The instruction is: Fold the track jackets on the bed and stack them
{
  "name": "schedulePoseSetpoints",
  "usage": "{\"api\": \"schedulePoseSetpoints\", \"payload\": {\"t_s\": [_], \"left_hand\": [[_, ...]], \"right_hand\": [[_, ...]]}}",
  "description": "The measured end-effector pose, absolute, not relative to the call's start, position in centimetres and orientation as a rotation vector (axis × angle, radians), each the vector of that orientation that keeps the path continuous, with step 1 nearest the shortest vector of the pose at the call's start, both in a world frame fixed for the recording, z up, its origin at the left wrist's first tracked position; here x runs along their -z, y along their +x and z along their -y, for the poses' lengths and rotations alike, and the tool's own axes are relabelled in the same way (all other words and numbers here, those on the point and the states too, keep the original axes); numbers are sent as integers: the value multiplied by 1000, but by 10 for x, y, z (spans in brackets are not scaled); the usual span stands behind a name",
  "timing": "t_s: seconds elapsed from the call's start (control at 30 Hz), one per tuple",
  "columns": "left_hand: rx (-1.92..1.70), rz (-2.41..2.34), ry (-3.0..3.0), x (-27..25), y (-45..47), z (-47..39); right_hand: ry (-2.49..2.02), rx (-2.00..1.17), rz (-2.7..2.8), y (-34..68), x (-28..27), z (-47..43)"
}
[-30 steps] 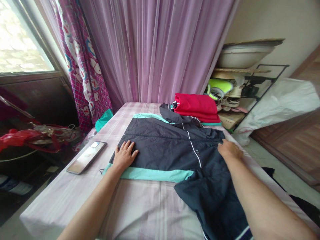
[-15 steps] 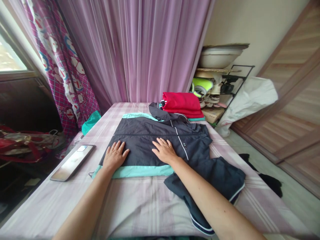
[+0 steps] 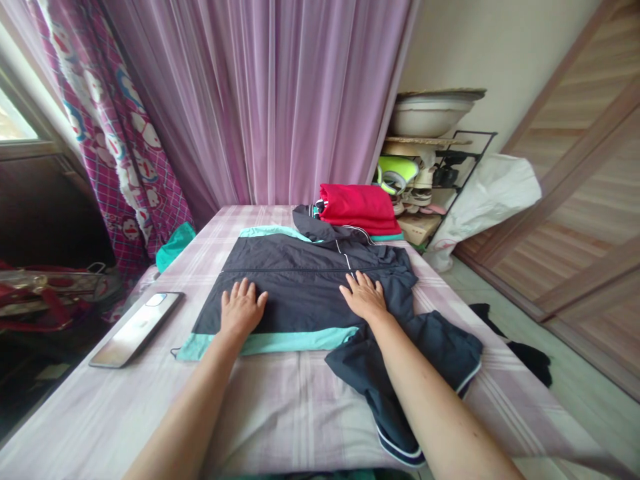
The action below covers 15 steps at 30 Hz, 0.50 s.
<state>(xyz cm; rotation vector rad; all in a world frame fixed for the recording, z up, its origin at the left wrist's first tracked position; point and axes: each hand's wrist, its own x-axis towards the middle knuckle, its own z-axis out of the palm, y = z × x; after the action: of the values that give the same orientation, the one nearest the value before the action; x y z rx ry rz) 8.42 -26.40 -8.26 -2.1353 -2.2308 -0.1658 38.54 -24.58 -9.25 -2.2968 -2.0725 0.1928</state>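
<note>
A dark zip-up jacket (image 3: pixel 295 300) with mint-green side panels and thin white piping lies spread on the table, its zip running crosswise. My left hand (image 3: pixel 243 308) rests flat on the jacket toward its hem end, fingers spread. Farther right, my right hand (image 3: pixel 365 295) also lies flat on the fabric, near the white piping, with its fingers apart. One sleeve (image 3: pixel 430 353) is bent toward me on the near right, partly covered by my right forearm. The other sleeve reaches toward the back, beside a folded red garment (image 3: pixel 357 208).
A smartphone (image 3: pixel 137 330) lies face down left of the jacket on the checked tablecloth (image 3: pixel 280 407). Teal cloth (image 3: pixel 175 245) hangs at the left edge. Beyond the right edge stand a shoe rack (image 3: pixel 450 167) with basins and a white bag (image 3: pixel 495 200). A purple curtain (image 3: pixel 280 100) closes the back.
My right hand has slid right across the jacket to the piping. My left hand has shifted slightly right. The view has turned a little; the jacket keeps its spread shape.
</note>
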Motion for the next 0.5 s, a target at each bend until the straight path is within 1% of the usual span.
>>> {"api": "schedulePoseSetpoints", "payload": {"t_s": [0.13, 0.23, 0.33, 0.5], "left_hand": [[308, 1926, -2443, 84, 146, 269], [291, 1814, -2568, 90, 163, 270], [223, 1876, -2546, 94, 144, 269], [144, 2061, -2378, 94, 79, 267]], "right_hand": [[-2292, -168, 2069, 384, 94, 246], [-2284, -157, 2073, 385, 94, 246], [-2284, -167, 2067, 386, 95, 246], [-2282, -169, 2063, 386, 95, 247]]}}
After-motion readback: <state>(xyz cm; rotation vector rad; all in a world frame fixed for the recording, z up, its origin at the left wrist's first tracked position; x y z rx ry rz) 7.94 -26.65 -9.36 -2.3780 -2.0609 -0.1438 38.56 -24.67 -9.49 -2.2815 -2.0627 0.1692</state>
